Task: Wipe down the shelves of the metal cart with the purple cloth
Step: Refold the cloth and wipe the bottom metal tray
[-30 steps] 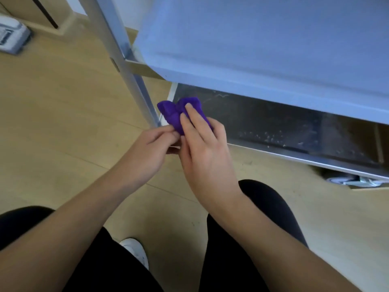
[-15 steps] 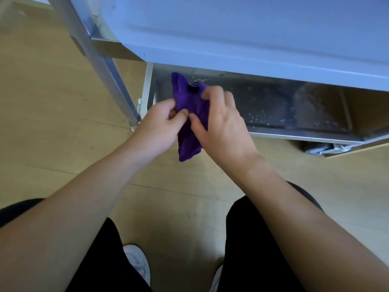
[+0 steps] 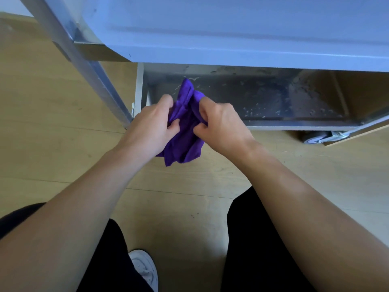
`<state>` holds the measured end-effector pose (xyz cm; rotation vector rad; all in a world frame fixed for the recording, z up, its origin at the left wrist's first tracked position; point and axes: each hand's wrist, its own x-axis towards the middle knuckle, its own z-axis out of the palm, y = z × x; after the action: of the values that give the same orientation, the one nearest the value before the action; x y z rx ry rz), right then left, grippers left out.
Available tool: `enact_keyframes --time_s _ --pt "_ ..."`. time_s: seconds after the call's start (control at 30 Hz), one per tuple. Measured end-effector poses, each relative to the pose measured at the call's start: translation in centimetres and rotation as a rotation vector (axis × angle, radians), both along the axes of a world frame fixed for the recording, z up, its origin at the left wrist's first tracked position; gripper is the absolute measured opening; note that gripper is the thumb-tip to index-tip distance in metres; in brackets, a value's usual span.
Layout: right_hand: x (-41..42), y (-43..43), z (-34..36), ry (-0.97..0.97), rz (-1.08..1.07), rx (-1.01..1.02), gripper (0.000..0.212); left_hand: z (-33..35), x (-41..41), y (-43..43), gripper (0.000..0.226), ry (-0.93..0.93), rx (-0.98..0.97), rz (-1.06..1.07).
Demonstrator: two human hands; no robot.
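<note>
The purple cloth (image 3: pixel 185 131) hangs bunched between my two hands, in front of the cart's lower left corner. My left hand (image 3: pixel 151 127) grips its left side with curled fingers. My right hand (image 3: pixel 221 123) pinches its right side. Behind them the metal cart's bottom shelf (image 3: pixel 273 98) is dark and speckled with droplets and smears. The upper shelf (image 3: pixel 231 32) spreads pale and broad across the top of the view. Neither hand touches the cart.
The cart's slanted metal leg (image 3: pixel 88 68) runs down to the floor at the left. A caster wheel (image 3: pixel 317 138) sits under the shelf at the right. Wooden floor (image 3: pixel 63 127) lies all around. My dark trousers and a white shoe (image 3: pixel 145 268) are at the bottom.
The cloth went from a wad under my right fingers to a hanging fold, and now both hands hold it spread apart. My view has shifted closer over the bottom shelf.
</note>
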<state>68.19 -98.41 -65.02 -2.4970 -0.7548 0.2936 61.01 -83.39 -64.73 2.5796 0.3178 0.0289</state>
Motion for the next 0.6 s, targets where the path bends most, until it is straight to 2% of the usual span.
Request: enact_keyframes --time_s 0.17,0.3,0.43,0.53,0.57,0.6 --pt "0.6 -0.7 -0.6 -0.028 0.043 0.062 0.022 0.1 -0.1 0.3 0.018 -0.029 -0.024 -0.049" --pt "0.2 -0.3 -1.2 -0.060 0.123 0.125 0.016 0.6 -0.3 0.0 0.018 -0.025 -0.058 -0.103" --pt "0.1 -0.1 -0.8 -0.042 0.039 0.244 0.040 0.7 -0.3 -0.3 0.015 -0.029 -0.073 -0.123" --pt "0.5 -0.6 -0.4 -0.052 0.074 0.261 0.074 1.0 -0.3 -0.2 0.013 -0.047 -0.087 -0.159" --pt "0.7 -0.7 -0.6 -0.073 0.115 0.231 0.072 1.0 -0.3 -0.3 0.014 -0.037 -0.084 -0.171" --pt "0.8 -0.8 -1.0 -0.093 0.146 0.205 0.057 1.0 -0.3 -0.3 0.014 -0.021 -0.079 -0.175"
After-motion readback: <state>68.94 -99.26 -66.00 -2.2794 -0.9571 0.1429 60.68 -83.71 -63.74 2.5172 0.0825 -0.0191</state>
